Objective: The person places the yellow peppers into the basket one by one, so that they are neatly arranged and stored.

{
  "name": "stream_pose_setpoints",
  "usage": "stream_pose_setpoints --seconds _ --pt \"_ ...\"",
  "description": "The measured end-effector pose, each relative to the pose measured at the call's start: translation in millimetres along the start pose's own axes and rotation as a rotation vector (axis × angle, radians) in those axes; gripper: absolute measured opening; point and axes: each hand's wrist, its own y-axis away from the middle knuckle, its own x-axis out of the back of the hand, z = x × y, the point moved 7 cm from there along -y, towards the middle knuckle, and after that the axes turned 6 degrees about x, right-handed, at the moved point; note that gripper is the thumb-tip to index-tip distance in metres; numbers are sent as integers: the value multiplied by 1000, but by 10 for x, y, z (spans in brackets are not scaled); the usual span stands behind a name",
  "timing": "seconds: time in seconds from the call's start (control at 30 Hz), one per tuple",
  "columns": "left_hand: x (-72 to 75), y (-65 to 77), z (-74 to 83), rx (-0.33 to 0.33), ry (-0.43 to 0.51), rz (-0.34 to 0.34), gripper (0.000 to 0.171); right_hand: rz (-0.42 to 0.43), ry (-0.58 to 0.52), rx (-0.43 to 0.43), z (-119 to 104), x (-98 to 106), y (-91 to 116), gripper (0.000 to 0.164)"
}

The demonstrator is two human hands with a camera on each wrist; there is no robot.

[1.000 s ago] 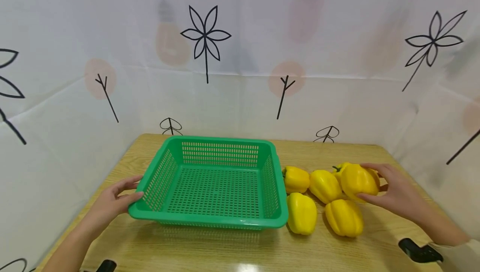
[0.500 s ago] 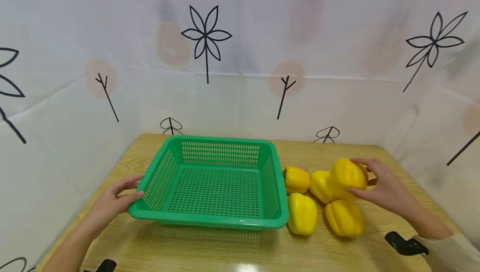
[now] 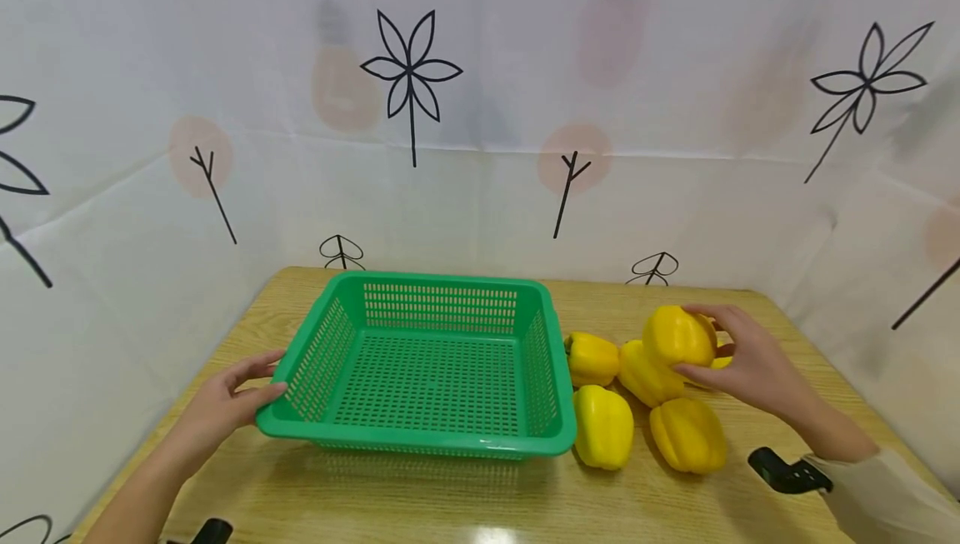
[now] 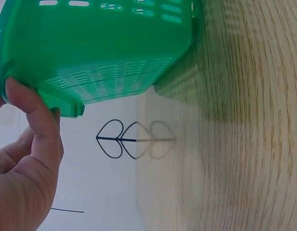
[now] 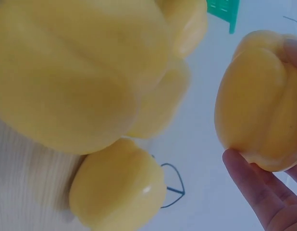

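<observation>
right hand (image 3: pixel 738 365) has shifted left and a bit up since the earlier frame, carrying the held pepper (image 3: pixel 677 336) closer to the green basket (image 3: pixel 420 441); basket and left hand (image 3: pixel 234 394) look unmoved. key relation: held pepper is right of the basket, near its right rim but outside it, with other peppers between. right hand is the near one, gripping from the pepper's right side, fingers on top, thumb low. pepper looks raised off the table (image 3: pixel 637 506); can't tell if it touches the middle pepper (image 3: pixel 643 379), which it partly covers. long axis hard to read, no stem end showing. left hand pinches the basket's left rim near the front corner. other loose ones: rear pepper (image 3: pixel 594 359) and front pepper (image 3: pixel 603 427), both right beside the basket's right side; near-right pepper (image 3: pixel 688 436); far-right pepper (image 3: pixel 722 362), mostly hidden by the right hand. surface is light wood grain, glossy enough to reflect the basket. white cloth backdrop (image 3: pixel 480 211) with line-drawn plants stands behind and on both sides.
</observation>
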Motion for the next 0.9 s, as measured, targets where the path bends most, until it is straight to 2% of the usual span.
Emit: stream_pose_setpoints --seconds 0.63,0.9 --pt "-1 -8 -14 4 21 -11 65 1 -30 24 -118 -88 -203 71" --pt "5 -3 -11 -15 15 -10 64 13 -48 25 -192 -114 -279 72"
